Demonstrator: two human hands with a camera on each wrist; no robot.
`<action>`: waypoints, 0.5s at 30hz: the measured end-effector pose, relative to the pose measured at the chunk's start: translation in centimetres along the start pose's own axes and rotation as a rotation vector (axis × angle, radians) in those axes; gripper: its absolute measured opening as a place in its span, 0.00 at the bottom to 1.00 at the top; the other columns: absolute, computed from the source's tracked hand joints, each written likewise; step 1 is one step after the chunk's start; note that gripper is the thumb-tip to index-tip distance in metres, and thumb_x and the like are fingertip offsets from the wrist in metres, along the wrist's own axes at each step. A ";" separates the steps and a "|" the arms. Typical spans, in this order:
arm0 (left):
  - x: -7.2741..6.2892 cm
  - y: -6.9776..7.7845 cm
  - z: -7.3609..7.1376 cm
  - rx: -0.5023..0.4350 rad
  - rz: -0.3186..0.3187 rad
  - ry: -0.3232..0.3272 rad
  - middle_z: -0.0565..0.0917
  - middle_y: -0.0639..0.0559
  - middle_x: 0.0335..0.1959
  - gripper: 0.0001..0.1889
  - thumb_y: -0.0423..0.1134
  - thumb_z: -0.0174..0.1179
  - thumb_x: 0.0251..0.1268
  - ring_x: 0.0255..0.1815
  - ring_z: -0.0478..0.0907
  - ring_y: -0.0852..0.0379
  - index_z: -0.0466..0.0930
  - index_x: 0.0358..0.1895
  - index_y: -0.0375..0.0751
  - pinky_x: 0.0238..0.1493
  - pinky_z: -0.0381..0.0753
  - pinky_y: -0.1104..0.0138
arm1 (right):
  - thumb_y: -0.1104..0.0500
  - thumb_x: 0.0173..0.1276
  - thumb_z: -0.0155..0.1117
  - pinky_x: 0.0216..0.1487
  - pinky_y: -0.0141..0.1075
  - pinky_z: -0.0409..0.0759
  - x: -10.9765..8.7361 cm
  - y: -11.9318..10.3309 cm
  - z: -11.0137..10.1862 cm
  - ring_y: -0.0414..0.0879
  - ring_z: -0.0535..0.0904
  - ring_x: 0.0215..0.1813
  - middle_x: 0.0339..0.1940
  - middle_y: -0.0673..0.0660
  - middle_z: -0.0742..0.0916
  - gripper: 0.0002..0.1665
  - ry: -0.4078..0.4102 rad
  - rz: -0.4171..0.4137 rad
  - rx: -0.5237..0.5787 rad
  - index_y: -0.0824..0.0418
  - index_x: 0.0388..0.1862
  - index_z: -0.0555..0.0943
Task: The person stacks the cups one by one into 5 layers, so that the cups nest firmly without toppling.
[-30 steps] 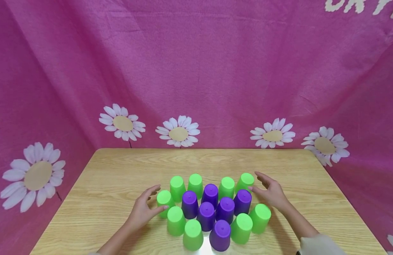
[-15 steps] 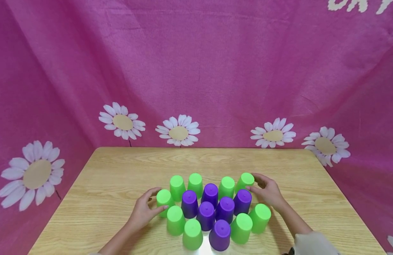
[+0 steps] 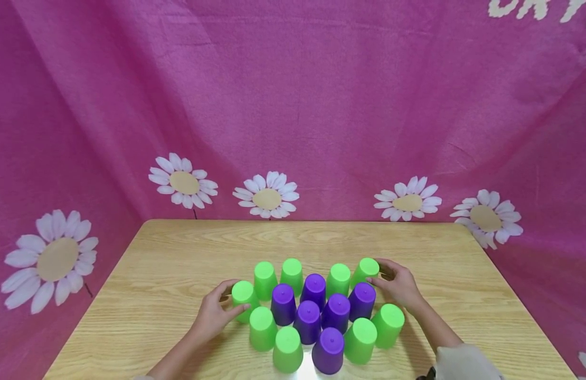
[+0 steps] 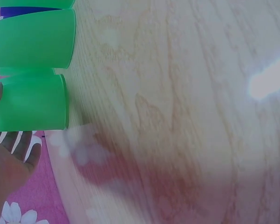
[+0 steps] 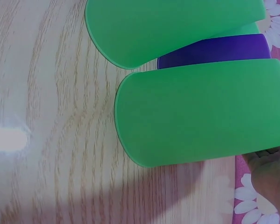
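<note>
Upside-down green and purple cups stand in a cluster on the wooden table. My left hand (image 3: 213, 314) grips the leftmost green cup (image 3: 242, 301), thumb on its near side and fingers round the far side. In the left wrist view, the thumb and fingers of that hand (image 4: 11, 163) lie on opposite sides of the green cup (image 4: 32, 105). At the back right, my right hand (image 3: 399, 286) holds a green cup (image 3: 366, 268) between thumb and fingers. The right wrist view shows only part of the right hand (image 5: 272, 179), behind a large green cup (image 5: 200, 114).
Several purple cups (image 3: 308, 322) fill the middle of the cluster. More green cups stand close around them, including one at the front left (image 3: 287, 351) and one at the right (image 3: 388, 326). A pink cloth with daisies (image 3: 321, 116) hangs behind the table (image 3: 169, 248).
My right hand has moved left and closed round the back-right green cup. The leftmost green cup has shifted slightly left in my left hand's grip. The other cups stay in place.
</note>
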State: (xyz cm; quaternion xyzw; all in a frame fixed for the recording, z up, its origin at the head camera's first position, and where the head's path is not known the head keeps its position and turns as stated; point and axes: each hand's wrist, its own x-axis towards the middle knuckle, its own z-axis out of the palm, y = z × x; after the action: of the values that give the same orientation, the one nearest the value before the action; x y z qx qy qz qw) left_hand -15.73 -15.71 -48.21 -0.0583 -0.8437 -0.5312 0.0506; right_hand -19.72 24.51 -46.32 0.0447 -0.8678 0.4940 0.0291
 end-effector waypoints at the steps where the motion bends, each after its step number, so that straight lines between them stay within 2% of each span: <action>1: 0.0 0.0 -0.1 0.000 -0.002 0.004 0.82 0.42 0.47 0.26 0.30 0.70 0.45 0.50 0.78 0.42 0.75 0.52 0.36 0.54 0.78 0.51 | 0.61 0.59 0.67 0.57 0.48 0.76 0.0 0.0 0.0 0.63 0.76 0.57 0.54 0.71 0.80 0.30 0.000 0.000 -0.002 0.72 0.58 0.72; 8: 0.2 0.2 -0.8 0.005 -0.028 -0.002 0.81 0.43 0.49 0.26 0.33 0.69 0.47 0.51 0.78 0.45 0.74 0.54 0.37 0.55 0.77 0.52 | 0.61 0.59 0.66 0.60 0.50 0.74 0.1 -0.2 0.0 0.63 0.75 0.58 0.55 0.71 0.79 0.30 -0.001 0.027 -0.017 0.72 0.58 0.71; 15: 0.8 0.5 -1.6 0.031 -0.024 0.027 0.82 0.42 0.48 0.26 0.32 0.69 0.48 0.51 0.77 0.45 0.73 0.54 0.35 0.56 0.76 0.53 | 0.59 0.60 0.66 0.59 0.49 0.75 0.2 -0.3 0.0 0.62 0.75 0.58 0.54 0.71 0.80 0.30 -0.003 0.030 -0.027 0.72 0.58 0.72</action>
State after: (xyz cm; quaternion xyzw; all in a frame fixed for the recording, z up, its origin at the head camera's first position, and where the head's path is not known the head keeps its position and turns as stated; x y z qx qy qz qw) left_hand -16.44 -16.93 -46.99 -0.0403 -0.8517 -0.5193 0.0565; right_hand -19.90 24.37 -46.08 0.0322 -0.8751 0.4824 0.0210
